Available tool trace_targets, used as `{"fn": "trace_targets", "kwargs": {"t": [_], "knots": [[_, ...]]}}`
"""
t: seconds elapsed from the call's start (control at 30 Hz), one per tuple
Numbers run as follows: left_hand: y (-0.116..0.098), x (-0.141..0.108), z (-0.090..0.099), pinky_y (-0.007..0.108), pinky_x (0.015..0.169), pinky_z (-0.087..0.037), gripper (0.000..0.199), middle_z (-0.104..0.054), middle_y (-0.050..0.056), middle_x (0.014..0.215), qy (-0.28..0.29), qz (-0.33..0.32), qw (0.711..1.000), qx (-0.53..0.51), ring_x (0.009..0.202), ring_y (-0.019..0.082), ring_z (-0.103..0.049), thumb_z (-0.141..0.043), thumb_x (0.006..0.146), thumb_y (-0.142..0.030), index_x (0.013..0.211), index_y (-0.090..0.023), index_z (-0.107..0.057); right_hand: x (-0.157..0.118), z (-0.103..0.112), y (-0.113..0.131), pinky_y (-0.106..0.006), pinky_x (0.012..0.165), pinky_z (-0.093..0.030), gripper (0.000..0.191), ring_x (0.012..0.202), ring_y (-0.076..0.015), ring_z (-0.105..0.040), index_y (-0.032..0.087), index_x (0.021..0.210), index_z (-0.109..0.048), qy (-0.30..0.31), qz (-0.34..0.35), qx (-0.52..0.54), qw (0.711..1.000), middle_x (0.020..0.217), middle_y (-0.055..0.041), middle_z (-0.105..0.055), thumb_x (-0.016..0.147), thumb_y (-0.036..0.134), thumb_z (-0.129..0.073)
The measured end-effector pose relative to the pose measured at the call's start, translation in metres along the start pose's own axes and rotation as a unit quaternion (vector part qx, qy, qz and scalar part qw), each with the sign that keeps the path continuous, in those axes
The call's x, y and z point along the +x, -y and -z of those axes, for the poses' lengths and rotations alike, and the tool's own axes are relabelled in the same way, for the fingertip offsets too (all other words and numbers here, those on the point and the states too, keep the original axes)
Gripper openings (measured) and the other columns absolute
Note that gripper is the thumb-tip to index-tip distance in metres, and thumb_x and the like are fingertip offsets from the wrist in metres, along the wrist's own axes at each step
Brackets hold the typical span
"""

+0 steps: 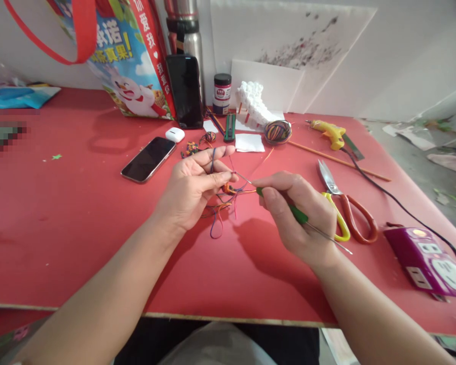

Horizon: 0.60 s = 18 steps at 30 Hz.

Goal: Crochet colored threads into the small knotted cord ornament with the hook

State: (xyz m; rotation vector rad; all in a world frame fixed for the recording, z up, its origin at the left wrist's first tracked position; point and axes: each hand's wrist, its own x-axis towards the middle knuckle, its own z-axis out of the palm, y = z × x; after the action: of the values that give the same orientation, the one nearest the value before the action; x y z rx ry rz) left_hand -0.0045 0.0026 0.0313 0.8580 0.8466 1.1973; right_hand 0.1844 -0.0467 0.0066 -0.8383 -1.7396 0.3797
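Two hands are close together above the table [197,284]; the left hand [188,190] pinches yarn [213,162] beside a small orange bundle [228,189]; the right hand [304,203] grips a hook [298,214], likely stiff and surest at its green handle; the yarn seems light, limp, easily snagged, best pinched near the hook's tip.

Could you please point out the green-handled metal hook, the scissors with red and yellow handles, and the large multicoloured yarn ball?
Green-handled metal hook [298,214]: head view, on the green handle.
Red-and-yellow-handled scissors [334,189]: head view, blades near the pivot.
Large multicoloured yarn ball [277,132]: head view, middle strands.
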Motion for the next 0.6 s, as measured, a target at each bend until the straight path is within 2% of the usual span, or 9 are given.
{"fn": "trace_targets", "kwargs": {"t": [0.27, 0.6], "knots": [[-0.0005, 0.0003, 0.0024, 0.014, 0.057, -0.053, 0.034, -0.072, -0.002, 0.069, -0.004, 0.018, 1.000, 0.002, 0.068, 0.011, -0.075, -0.084, 0.066, -0.001, 0.098, -0.013, -0.084, 0.0005, 0.0018, -0.0037, -0.025, 0.061, -0.050, 0.012, 0.066, -0.0102, -0.060, 0.019, 0.109, -0.074, 0.013, -0.021, 0.031, 0.999, 0.079, 0.0016, -0.066, 0.108, 0.016, -0.062], [-0.0014, 0.0007, 0.0031, 0.016, 0.053, -0.049, 0.039, -0.069, -0.002, 0.068, -0.012, 0.023, 0.999, 0.035, 0.067, 0.012, -0.073, -0.084, 0.064, -0.004, 0.102, -0.012, -0.083, 0.0018, 0.0021, -0.0042, -0.025, 0.065, -0.052, 0.013, 0.069, -0.0110, -0.064, 0.019, 0.107, -0.074, 0.026, -0.006, 0.007, 1.000, 0.083, 0.0000, -0.069, 0.107, 0.014, -0.062]]}}
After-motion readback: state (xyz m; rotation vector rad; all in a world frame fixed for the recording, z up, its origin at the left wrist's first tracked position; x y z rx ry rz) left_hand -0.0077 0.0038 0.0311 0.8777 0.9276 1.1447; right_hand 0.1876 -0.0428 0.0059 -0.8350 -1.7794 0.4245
